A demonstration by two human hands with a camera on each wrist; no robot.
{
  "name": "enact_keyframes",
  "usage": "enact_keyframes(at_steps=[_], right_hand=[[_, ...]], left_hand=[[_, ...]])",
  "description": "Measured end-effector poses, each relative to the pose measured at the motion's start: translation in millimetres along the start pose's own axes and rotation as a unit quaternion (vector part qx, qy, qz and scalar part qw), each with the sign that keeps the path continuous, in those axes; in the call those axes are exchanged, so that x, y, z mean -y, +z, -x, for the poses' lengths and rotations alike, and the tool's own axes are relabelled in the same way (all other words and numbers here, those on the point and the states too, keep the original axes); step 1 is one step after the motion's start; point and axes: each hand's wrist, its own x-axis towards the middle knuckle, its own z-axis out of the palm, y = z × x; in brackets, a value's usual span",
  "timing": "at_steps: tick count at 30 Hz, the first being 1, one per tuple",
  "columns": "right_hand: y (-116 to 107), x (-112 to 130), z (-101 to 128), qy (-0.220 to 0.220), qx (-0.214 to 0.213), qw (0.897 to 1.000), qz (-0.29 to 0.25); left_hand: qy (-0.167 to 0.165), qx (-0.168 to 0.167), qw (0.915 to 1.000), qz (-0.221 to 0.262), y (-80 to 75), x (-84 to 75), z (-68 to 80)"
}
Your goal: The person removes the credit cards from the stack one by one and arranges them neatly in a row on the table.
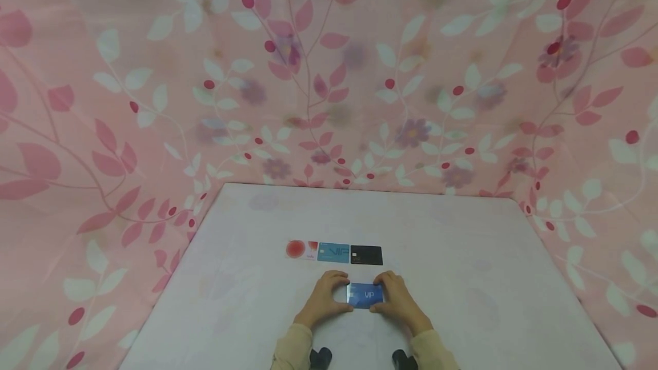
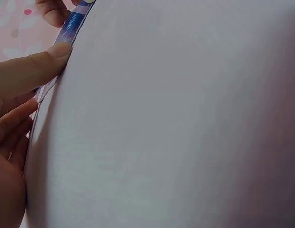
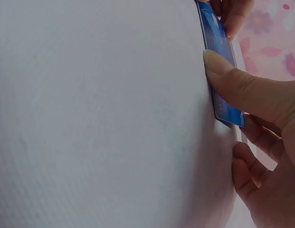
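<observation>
Between my two hands is a blue card [image 1: 364,294] marked VIP, close over the white table. My left hand [image 1: 327,297] grips its left end, thumb at the near edge and fingers at the far edge. At the other end my right hand [image 1: 400,300] holds it the same way. In the right wrist view the right thumb presses along the long edge of the card [image 3: 223,102]. The left wrist view catches only a strip of the card [image 2: 73,26] beyond the left thumb. Just past the hands lie three more cards in a row.
From left to right the row has a white card with a red round print [image 1: 296,249], a light blue VIP card [image 1: 333,252] and a black card [image 1: 366,255]. The white table [image 1: 247,227] ends at a pink floral curtain [image 1: 329,73] behind and on both sides.
</observation>
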Motion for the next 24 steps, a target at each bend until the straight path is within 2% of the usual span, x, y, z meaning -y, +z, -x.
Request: enact_keyframes(at_steps=[6,10,16,24], right_hand=[[-0.5,3.1,0.1,0.021,0.007,1.0,-0.003],[-0.4,3.8,0.3,0.037,0.01,0.999,-0.01],[0.3,1.4,0.4,0.045,0.014,0.999,-0.014],[0.6,2.0,4.4,0.043,0.004,0.998,-0.049]], left_hand=[[-0.029,0.007,0.9995,0.011,-0.6,-1.9,-0.3],[-0.035,0.005,0.9993,0.016,-0.9,-2.7,-0.1],[-0.028,-0.002,0.9994,0.02,-0.2,-1.7,0.8],[-0.01,-0.012,0.9997,0.02,-0.4,-2.0,1.8]])
